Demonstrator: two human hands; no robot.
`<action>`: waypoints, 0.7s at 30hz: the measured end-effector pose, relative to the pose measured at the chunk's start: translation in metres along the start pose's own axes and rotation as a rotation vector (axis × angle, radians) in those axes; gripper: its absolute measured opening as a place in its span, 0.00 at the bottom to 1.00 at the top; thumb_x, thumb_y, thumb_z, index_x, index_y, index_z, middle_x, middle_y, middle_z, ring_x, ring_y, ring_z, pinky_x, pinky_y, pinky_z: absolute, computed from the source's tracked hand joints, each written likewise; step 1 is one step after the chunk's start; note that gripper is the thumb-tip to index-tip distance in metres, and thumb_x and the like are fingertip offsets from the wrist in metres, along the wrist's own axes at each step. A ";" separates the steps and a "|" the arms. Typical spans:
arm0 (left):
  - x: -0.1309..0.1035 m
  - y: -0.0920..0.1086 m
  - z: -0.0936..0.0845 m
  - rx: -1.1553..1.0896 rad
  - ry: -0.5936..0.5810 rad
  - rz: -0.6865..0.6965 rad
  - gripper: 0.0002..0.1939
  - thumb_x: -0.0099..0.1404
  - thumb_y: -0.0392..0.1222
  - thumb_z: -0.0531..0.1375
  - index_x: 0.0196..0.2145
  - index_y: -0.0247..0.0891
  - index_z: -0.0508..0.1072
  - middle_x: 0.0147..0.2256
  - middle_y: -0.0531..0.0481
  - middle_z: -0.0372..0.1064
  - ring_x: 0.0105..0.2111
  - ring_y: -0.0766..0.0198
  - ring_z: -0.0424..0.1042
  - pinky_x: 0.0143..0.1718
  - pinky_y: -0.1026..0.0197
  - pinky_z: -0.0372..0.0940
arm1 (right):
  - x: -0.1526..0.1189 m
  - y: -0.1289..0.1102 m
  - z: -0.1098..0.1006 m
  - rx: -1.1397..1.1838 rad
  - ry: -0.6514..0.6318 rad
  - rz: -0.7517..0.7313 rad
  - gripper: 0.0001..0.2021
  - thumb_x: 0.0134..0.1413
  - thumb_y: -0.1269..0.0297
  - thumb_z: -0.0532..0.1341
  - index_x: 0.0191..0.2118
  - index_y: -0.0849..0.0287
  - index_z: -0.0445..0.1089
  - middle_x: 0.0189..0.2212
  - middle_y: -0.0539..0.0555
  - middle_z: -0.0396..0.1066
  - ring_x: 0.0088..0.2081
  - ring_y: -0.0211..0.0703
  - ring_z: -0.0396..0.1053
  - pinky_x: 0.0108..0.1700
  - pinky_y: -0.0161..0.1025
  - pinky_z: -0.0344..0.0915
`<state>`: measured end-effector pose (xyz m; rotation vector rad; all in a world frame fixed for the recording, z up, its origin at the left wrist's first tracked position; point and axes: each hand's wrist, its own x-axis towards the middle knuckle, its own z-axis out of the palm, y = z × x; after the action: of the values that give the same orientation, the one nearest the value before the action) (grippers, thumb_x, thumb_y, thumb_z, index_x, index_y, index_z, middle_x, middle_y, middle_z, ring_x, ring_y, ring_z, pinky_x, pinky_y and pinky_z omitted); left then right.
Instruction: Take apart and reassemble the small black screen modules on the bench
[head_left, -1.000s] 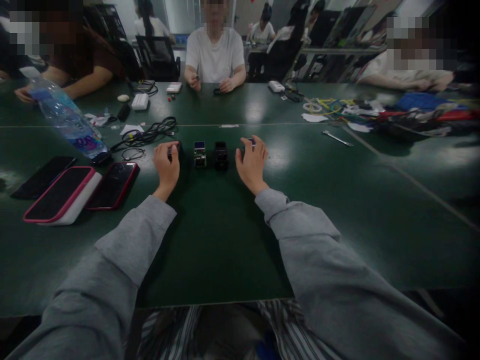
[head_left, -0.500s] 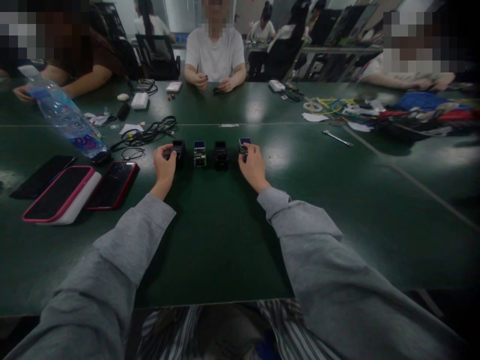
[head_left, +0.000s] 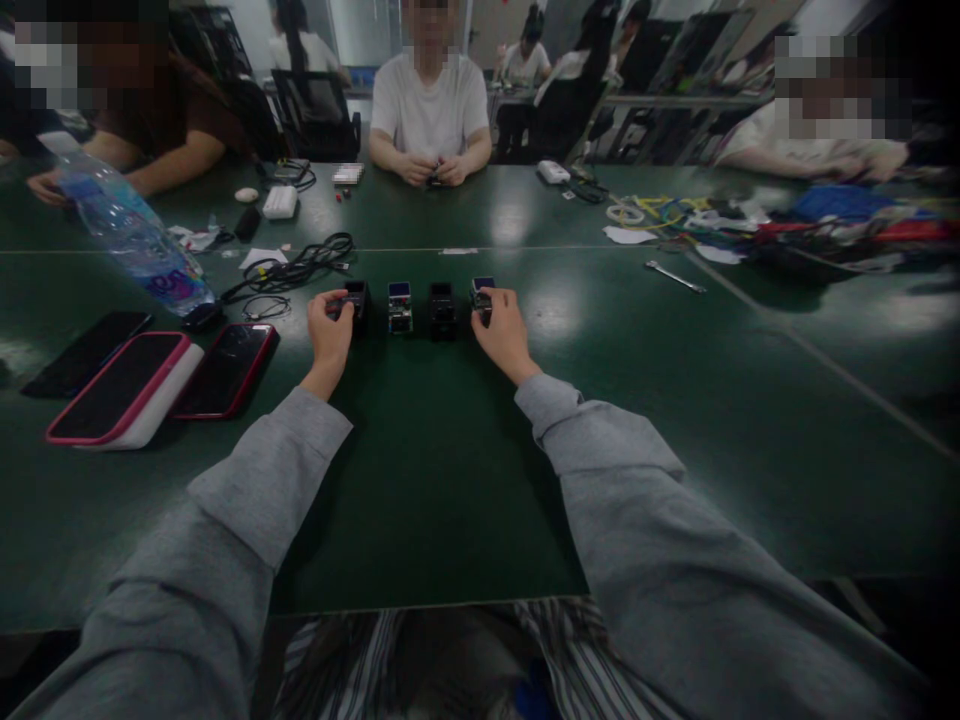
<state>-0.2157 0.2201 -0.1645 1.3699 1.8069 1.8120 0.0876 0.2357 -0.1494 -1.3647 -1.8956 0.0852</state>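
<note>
Several small electronic devices with screens stand in a row on the green table (head_left: pixel 420 450). My left hand (head_left: pixel 328 325) grips the leftmost one, a black-cased device (head_left: pixel 358 303), from its left side. At the right end of the row, my right hand (head_left: pixel 504 328) has its fingers closed around a circuit board with a small screen (head_left: pixel 483 285), which they partly cover. Between my hands stand a bare circuit board with a screen (head_left: pixel 400 308) and another black-cased device (head_left: pixel 442 310); neither hand touches these two.
Phones (head_left: pixel 229 370) lie on the left, near a tilted plastic bottle (head_left: pixel 139 235) and a black cable (head_left: pixel 307 265). A wrench (head_left: pixel 675 277) and a heap of cables (head_left: pixel 795 225) are on the right. A person in white (head_left: pixel 430 110) sits opposite.
My right hand has shifted slightly left with the circuit board, closer to the row. My left hand has stayed put. The person opposite has brought both hands together.
</note>
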 end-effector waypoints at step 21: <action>-0.004 0.015 -0.004 -0.052 -0.001 -0.029 0.07 0.66 0.34 0.55 0.40 0.40 0.71 0.46 0.46 0.69 0.53 0.58 0.68 0.61 0.52 0.62 | -0.001 -0.001 0.001 -0.044 -0.062 0.002 0.28 0.61 0.65 0.57 0.65 0.68 0.56 0.57 0.68 0.59 0.56 0.59 0.64 0.58 0.55 0.66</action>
<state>-0.2100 0.2115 -0.1523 1.3188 1.7573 1.8294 0.0866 0.2355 -0.1502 -1.4083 -1.9578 0.0887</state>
